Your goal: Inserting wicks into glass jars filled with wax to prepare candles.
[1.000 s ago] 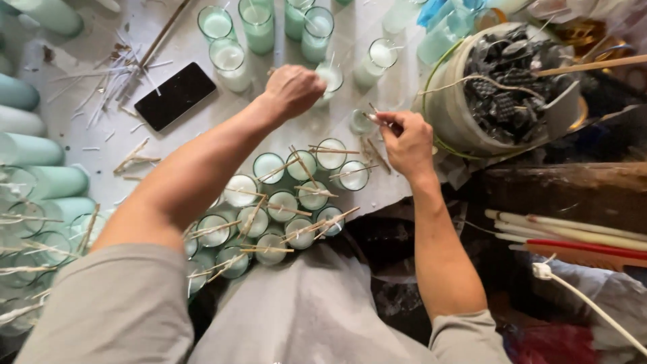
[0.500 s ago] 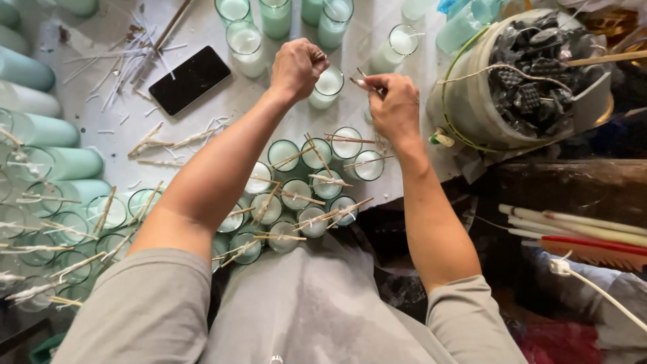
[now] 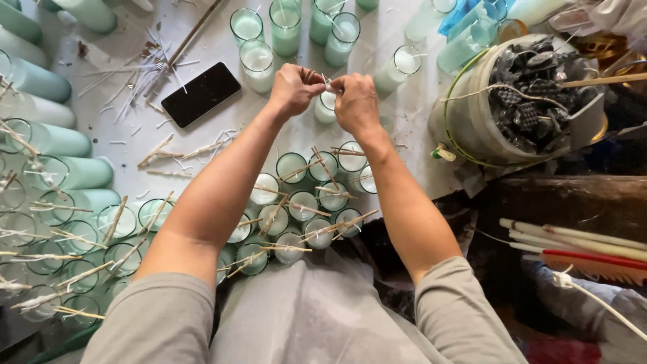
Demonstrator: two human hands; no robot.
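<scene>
My left hand [image 3: 293, 87] and my right hand [image 3: 356, 102] meet fingertip to fingertip over a small wax-filled glass [image 3: 325, 108] on the white table. Both pinch a thin whitish wick [image 3: 325, 81] between them, just above the glass's mouth. The hands hide most of the glass. Closer to me, below my forearms, stands a cluster of glasses [image 3: 303, 202] with white wax, thin sticks laid across their rims.
A black phone [image 3: 200, 94] lies at the left among scattered stick scraps. Taller wax-filled glasses [image 3: 258, 64] stand at the back. A bucket of dark pieces [image 3: 519, 101] sits at the right. Rows of green glasses [image 3: 60, 222] fill the left. A red-handled brush [image 3: 593, 263] lies at the lower right.
My right hand moved up and left to join my left hand. Both now pinch the wick together over the glass, where a second ago they were apart.
</scene>
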